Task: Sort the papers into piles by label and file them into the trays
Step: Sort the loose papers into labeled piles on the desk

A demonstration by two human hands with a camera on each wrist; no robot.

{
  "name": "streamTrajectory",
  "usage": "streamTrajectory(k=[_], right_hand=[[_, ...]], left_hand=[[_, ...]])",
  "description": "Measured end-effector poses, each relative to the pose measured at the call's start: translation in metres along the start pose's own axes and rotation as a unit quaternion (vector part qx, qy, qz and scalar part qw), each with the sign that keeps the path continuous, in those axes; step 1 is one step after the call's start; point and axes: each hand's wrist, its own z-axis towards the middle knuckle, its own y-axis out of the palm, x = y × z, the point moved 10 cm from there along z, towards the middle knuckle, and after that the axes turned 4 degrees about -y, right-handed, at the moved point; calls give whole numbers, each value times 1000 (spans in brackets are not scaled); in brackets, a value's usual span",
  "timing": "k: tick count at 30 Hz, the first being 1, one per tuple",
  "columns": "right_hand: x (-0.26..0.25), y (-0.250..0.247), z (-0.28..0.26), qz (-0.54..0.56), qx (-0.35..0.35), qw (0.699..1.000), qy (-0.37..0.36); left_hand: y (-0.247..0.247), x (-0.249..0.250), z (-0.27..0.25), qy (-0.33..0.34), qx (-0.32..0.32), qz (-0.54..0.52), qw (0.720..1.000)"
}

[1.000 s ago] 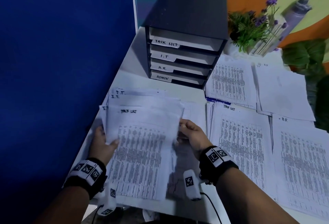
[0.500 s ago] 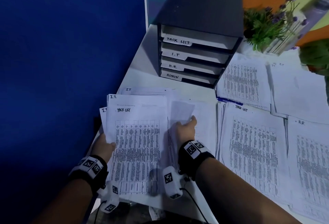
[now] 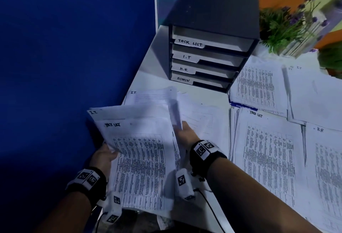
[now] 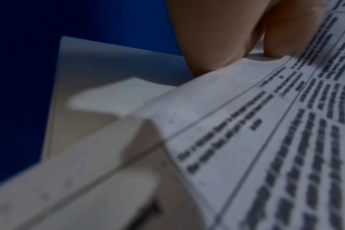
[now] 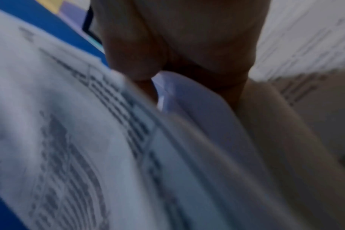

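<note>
A loose stack of printed papers (image 3: 140,160) is lifted off the white desk (image 3: 157,77), its top sheet marked TASK LIST, with I.T. sheets fanned behind. My left hand (image 3: 104,156) grips the stack's left edge, thumb (image 4: 217,38) on the top sheet (image 4: 266,140). My right hand (image 3: 186,132) holds the stack's right edge and bends several sheets (image 3: 174,107) upward; its fingers (image 5: 140,51) pinch the paper (image 5: 69,124). A black tray unit (image 3: 212,34) with slots labelled TASK LIST, I.T, H.R. and ADMIN stands at the back.
Sorted piles lie to the right: a TASK LIST pile (image 3: 266,151), an H.R pile (image 3: 327,168), an I.T pile (image 3: 312,95) and another printed pile (image 3: 257,86). A blue partition (image 3: 74,57) borders the desk's left side. A potted purple-flowered plant (image 3: 292,27) stands behind the piles.
The stack has lifted and tilted leftward in both hands. The right hand has slid along its right edge and turned several sheets up on end.
</note>
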Motion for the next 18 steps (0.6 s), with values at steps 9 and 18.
streamTrajectory(k=[9,18], right_hand=[[-21,-99,-25,5,214,973,-83],[-89,-237,-120,98,414,847,-320]], left_hand=[[11,2,8,4,-37,-61,997],[49,45,-24,69,-30,61,995]])
